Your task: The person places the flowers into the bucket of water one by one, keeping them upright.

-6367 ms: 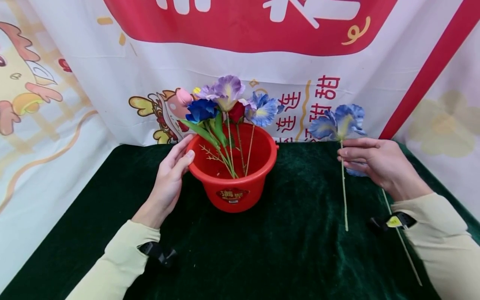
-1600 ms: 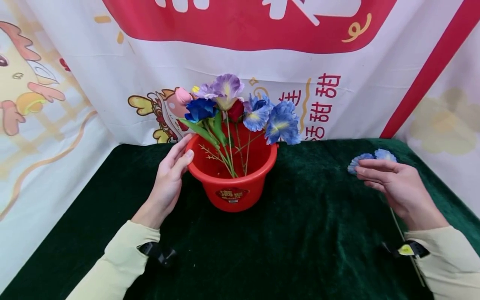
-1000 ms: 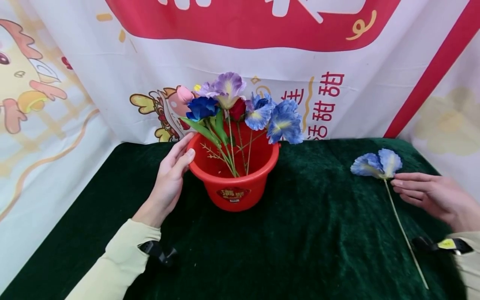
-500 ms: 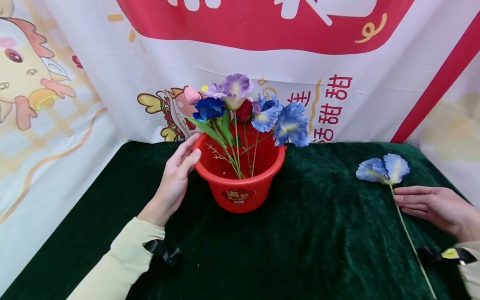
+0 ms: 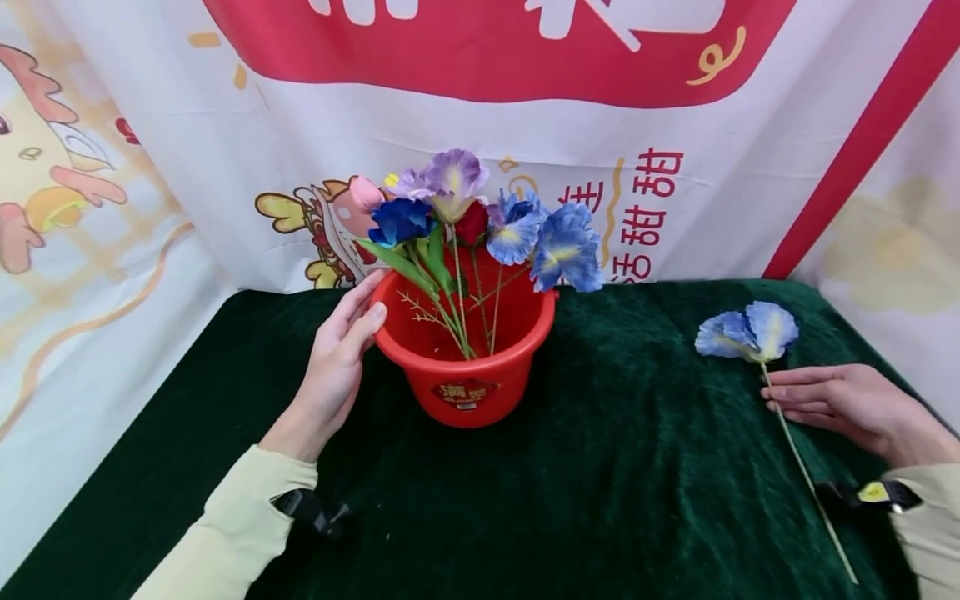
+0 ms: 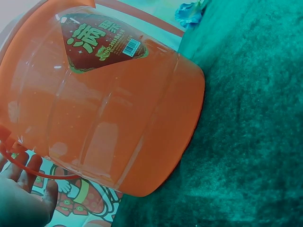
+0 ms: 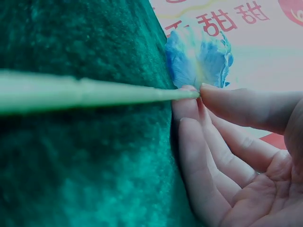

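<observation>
A red plastic bucket (image 5: 465, 392) stands on a dark green velvet cloth. At its left rim my left hand (image 5: 333, 367) holds it; in the left wrist view the fingers (image 6: 31, 165) reach behind the bucket's handle. To the right, a light blue iris (image 5: 750, 333) with a long bare stem lies on the cloth. My right hand (image 5: 855, 408) pinches that stem just below the bloom. The right wrist view shows thumb and fingertip meeting on the stem (image 7: 123, 92). Inside the bucket stand a purple iris (image 5: 453, 183) and two blue irises, one leaning out to the right (image 5: 566, 250).
Also in the bucket are a dark blue flower (image 5: 401, 221), a red bloom (image 5: 472, 223) and a pink bud (image 5: 366, 193), with green leaves. A printed white and red curtain (image 5: 487, 125) hangs right behind the cloth's back edge.
The blue iris that my right hand held earlier now leans in the bucket at the right. My right hand has moved to the lying iris and taken its stem. The left hand stays at the rim.
</observation>
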The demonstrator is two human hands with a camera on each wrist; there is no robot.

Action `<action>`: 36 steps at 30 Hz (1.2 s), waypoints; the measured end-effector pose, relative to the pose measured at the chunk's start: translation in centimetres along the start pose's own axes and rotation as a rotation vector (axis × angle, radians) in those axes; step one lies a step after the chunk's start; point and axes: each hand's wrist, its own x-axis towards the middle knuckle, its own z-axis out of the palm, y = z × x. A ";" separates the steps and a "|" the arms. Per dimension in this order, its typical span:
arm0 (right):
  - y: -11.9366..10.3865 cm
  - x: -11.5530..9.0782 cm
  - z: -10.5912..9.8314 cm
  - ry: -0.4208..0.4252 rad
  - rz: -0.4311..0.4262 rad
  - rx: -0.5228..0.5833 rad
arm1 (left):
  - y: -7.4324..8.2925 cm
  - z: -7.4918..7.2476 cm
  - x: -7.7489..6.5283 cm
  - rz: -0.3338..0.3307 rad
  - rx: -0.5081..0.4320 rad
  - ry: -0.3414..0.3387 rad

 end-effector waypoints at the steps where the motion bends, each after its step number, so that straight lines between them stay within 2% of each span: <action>1: 0.0 0.0 0.1 -0.007 -0.007 0.014 | 0.0 0.0 -0.1 0.000 -0.001 0.000; 13: -1.4 0.0 2.7 -0.108 -0.165 0.348 | 0.0 0.0 -0.1 -0.006 -0.004 -0.005; 22: -3.1 -0.4 5.1 -0.119 -0.242 0.463 | -0.1 0.1 0.0 -0.002 -0.007 -0.004; 30: -5.2 -0.8 7.8 -0.072 -0.238 0.511 | 0.2 0.0 0.1 0.013 -0.016 -0.003; 36: -6.9 -1.3 9.6 -0.041 -0.244 0.595 | 0.0 0.1 0.1 0.005 -0.023 0.000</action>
